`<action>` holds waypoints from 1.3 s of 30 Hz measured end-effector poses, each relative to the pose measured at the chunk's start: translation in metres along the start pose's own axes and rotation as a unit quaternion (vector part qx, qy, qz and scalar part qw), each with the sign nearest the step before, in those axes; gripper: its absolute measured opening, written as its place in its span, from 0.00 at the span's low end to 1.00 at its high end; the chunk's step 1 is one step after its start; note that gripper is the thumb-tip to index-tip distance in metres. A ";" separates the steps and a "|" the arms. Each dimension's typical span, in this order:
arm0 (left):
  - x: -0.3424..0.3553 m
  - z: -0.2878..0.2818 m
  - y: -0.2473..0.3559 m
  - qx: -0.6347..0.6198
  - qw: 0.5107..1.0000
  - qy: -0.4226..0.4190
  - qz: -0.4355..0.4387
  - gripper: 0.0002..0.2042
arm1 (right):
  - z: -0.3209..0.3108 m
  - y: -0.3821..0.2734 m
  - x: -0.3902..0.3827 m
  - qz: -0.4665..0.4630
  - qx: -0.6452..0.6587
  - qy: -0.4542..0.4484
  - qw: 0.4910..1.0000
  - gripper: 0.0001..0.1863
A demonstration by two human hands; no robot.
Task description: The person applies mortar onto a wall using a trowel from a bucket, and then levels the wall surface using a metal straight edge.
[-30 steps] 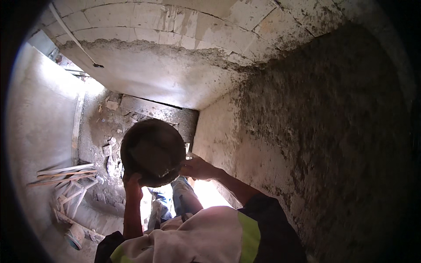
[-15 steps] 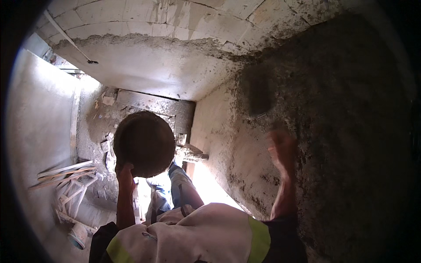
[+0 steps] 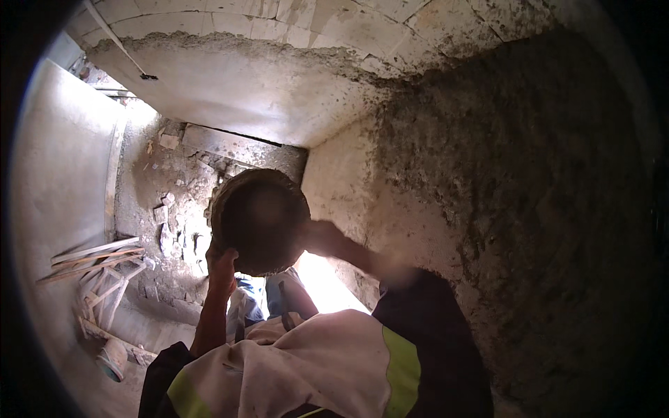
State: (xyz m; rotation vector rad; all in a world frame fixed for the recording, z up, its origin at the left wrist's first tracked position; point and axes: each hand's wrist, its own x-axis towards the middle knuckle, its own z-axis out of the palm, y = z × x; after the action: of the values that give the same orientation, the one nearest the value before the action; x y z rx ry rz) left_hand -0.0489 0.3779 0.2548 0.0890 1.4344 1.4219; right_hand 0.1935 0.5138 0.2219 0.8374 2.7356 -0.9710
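While the left hand (image 3: 223, 268) has its thumb hooked over the near-left rim of a round, dark, rough-edged container (image 3: 259, 219), the right hand (image 3: 322, 238) is right up against its right side, too shadowy to tell if it's gripping anything. So the container's basically held between the 2 hands, out in front of the pale top with yellow-green panels (image 3: 313, 362). Mud-splattered, brownish wall (image 3: 432, 209) off to the right, jumbled wooden slats (image 3: 97, 258) well off left.

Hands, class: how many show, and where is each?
2: the left hand holds the round dark container at its lower left rim; the right hand is at its right edge, blurred.
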 end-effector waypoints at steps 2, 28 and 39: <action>0.003 -0.003 -0.003 -0.007 1.000 -0.006 -0.026 0.26 | 0.028 -0.005 -0.001 -0.110 -0.070 -0.037 0.991 0.08; -0.008 -0.026 0.010 0.030 0.999 -0.017 0.028 0.25 | -0.127 -0.063 -0.084 0.190 -0.103 0.144 0.966 0.12; -0.044 0.001 -0.005 0.097 0.995 0.019 -0.017 0.28 | -0.001 -0.081 -0.039 0.053 0.018 -0.118 0.991 0.13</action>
State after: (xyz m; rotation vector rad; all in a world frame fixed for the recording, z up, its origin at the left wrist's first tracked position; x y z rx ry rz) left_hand -0.0264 0.3477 0.2772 0.1604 1.5947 1.2591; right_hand 0.1826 0.4447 0.2774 0.8069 2.4566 -1.0282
